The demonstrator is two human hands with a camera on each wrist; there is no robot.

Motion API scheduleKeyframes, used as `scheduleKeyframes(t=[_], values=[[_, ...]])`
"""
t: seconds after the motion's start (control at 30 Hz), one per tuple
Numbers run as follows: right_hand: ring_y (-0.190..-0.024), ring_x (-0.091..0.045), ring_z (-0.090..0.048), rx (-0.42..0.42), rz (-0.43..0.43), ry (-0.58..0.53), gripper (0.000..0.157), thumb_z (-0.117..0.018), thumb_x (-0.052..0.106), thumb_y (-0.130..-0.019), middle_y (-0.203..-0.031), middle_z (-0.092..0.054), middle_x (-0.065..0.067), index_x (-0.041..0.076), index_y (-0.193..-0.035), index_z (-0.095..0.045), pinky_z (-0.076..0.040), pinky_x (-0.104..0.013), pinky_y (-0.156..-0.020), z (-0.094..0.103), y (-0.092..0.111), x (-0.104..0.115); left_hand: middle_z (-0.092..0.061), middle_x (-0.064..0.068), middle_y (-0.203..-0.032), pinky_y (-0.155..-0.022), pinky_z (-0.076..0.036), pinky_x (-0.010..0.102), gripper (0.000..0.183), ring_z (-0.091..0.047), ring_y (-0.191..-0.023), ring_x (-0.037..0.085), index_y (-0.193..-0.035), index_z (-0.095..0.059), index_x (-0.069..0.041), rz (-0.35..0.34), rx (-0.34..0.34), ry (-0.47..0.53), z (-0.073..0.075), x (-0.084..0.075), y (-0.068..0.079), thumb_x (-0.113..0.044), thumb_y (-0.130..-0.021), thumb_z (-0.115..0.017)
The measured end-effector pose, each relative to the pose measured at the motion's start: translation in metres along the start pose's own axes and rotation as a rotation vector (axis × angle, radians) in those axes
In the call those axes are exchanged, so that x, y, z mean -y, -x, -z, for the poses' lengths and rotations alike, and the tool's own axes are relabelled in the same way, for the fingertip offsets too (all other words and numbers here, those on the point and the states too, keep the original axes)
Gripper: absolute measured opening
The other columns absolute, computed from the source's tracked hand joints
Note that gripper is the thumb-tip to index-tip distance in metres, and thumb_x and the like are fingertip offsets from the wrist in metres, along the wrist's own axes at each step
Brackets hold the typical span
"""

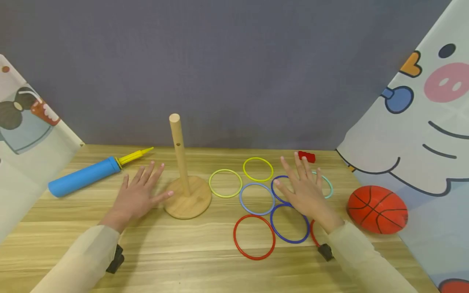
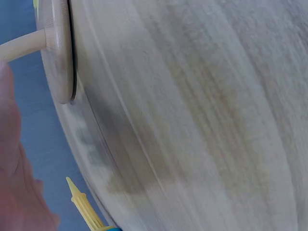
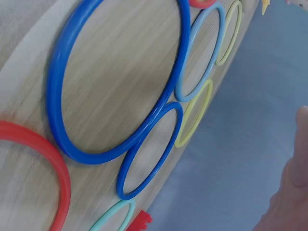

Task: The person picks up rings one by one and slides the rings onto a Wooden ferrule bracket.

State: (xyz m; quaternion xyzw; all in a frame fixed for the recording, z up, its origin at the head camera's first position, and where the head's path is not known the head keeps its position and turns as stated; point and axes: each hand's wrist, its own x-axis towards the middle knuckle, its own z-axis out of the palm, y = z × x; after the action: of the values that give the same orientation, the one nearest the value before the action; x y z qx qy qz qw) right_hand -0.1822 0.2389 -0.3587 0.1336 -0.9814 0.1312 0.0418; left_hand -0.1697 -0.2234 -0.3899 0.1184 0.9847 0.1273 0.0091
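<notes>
With fingers spread, my left hand (image 1: 136, 198) hovers over the table between a blue and yellow hand pump (image 1: 86, 176) and a wooden peg stand (image 1: 187, 199). Its thumb overlaps the edge of the stand's round base in the head view. My right hand (image 1: 305, 191) is also spread, held above several plastic rings and holding nothing. Around it lie a dark blue ring (image 1: 272, 223), a second dark blue ring (image 3: 126, 168), a mint ring (image 1: 332, 189) and a red ring (image 3: 65, 187), each partly hidden by the hand or sleeve in the head view.
Left of the right hand lie a light blue ring (image 1: 240, 199), two yellowish rings and another red ring (image 1: 234, 236). A red block (image 1: 308, 157) sits at the back edge. A dented orange basketball (image 1: 377, 209) is at the right. A grey backdrop (image 1: 227, 73) rises behind the table.
</notes>
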Motion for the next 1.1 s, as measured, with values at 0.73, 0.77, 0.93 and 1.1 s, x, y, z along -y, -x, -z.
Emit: scheduleKeyframes(t=[0.73, 0.77, 0.93, 1.1], values=[[-0.154, -0.042, -0.006, -0.104, 0.169, -0.187, 0.069, -0.05, 0.042, -0.106, -0.17, -0.008, -0.011, 0.028, -0.165, -0.015, -0.004, -0.074, -0.114, -0.007, 0.031, 0.013, -0.026, 0.028, -0.162, -0.11, -0.012, 0.079, 0.116, -0.024, -0.145, 0.055, -0.16, -0.025, -0.004, -0.103, 0.093, 0.114, -0.018, -0.001, 0.004, -0.069, -0.078, -0.074], [-0.154, -0.042, -0.008, -0.106, 0.17, -0.202, 0.069, -0.05, 0.041, -0.106, -0.17, -0.01, -0.011, 0.028, -0.165, -0.016, -0.005, -0.074, -0.114, -0.008, 0.033, 0.012, -0.027, 0.028, -0.161, -0.11, -0.013, 0.079, 0.116, -0.025, -0.145, 0.055, -0.16, -0.026, -0.003, -0.106, 0.094, 0.12, -0.017, -0.001, 0.004, -0.068, -0.077, -0.075], [-0.153, -0.041, -0.018, -0.119, 0.187, -0.281, 0.066, -0.055, 0.035, -0.105, -0.167, -0.022, -0.011, 0.023, -0.163, -0.025, -0.016, -0.072, -0.115, -0.017, 0.042, 0.01, -0.029, 0.027, -0.161, -0.109, -0.016, 0.079, 0.119, -0.028, -0.143, 0.054, -0.159, -0.028, -0.001, -0.117, 0.096, 0.138, -0.017, -0.003, 0.005, -0.067, -0.073, -0.079], [-0.147, -0.037, -0.035, -0.144, 0.206, -0.356, 0.062, -0.065, 0.03, -0.101, -0.161, -0.039, -0.004, 0.023, -0.158, -0.04, -0.031, -0.065, -0.113, -0.028, 0.05, 0.007, -0.03, 0.027, -0.16, -0.107, -0.019, 0.08, 0.118, -0.03, -0.143, 0.054, -0.158, -0.029, -0.002, -0.116, 0.087, 0.13, -0.019, -0.003, 0.004, -0.066, -0.073, -0.079]])
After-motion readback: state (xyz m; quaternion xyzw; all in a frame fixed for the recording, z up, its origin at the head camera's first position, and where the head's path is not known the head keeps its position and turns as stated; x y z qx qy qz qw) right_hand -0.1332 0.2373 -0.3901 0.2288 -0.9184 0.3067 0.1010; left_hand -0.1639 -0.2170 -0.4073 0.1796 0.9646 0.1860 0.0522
